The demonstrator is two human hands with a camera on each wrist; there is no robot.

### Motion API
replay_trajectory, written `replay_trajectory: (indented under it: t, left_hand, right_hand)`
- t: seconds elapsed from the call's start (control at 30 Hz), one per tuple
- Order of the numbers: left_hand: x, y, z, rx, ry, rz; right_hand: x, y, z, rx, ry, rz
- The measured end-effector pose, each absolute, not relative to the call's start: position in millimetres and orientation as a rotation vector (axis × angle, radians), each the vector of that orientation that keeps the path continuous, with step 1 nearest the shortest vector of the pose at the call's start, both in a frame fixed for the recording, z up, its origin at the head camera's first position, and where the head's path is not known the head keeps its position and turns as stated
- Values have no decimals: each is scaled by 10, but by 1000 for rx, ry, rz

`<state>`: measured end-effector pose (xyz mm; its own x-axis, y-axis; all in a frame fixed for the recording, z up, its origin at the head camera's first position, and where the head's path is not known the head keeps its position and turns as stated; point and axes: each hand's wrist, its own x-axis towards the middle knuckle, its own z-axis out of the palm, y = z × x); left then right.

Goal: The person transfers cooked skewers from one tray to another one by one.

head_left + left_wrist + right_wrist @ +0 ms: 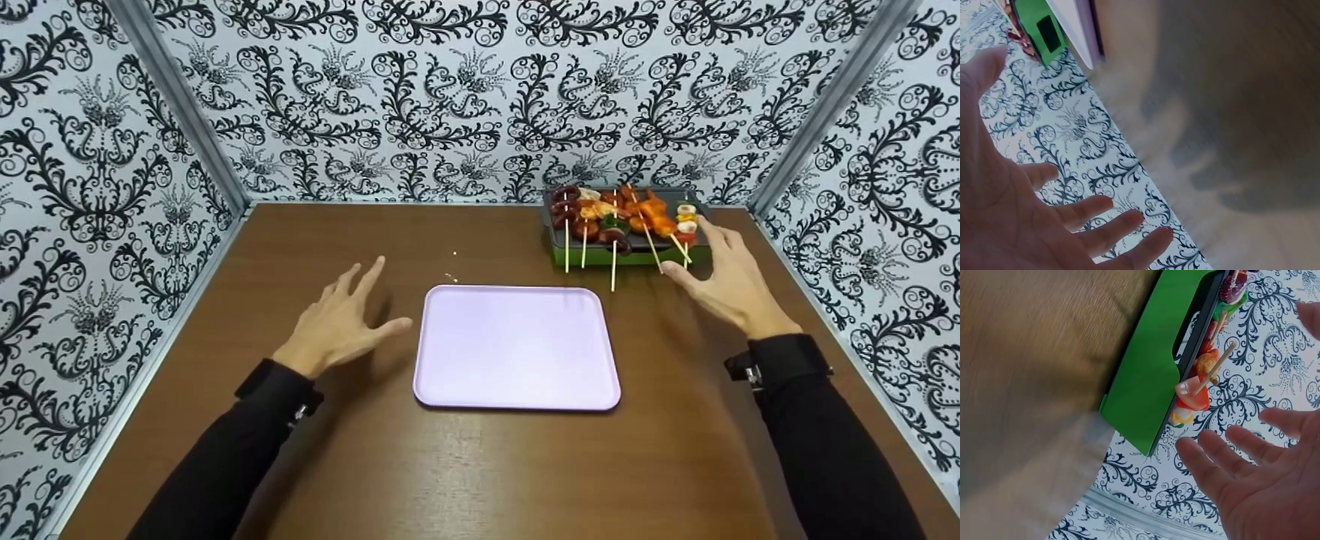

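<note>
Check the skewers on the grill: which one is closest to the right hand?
The rightmost skewer, with white, yellow and red pieces. Its stick end points at the right hand, just beside the fingers. The other skewers lie further left on the green-based grill.

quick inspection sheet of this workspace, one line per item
surface: brown wood-grain table, walled on three sides
job's things: green grill tray at the far right with skewers lying across it; pink tray at centre, nothing on it
clutter: a few pale specks beyond the pink tray
grippers: left hand open, fingers spread, left of the pink tray; right hand open beside the skewer sticks, holding nothing
cables: nothing seen
surroundings: black-and-white patterned walls; black sleeves and wrist straps
</note>
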<state>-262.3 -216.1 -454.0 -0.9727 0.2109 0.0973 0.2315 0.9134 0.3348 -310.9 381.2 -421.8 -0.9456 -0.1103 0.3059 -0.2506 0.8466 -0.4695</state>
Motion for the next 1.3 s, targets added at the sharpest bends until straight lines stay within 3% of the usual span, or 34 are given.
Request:
replay_trajectory:
  t: [0.77, 1.3]
  left_hand:
    - [-2386, -1699, -4695, -426, -2992, -658]
    - [-2407, -1516, -4771, -386, -2939, -700]
  right_hand:
    - [-3146, 3734, -4303, 56, -2664, 908]
    - [-3178, 3667, -4313, -111, -2657, 1129]
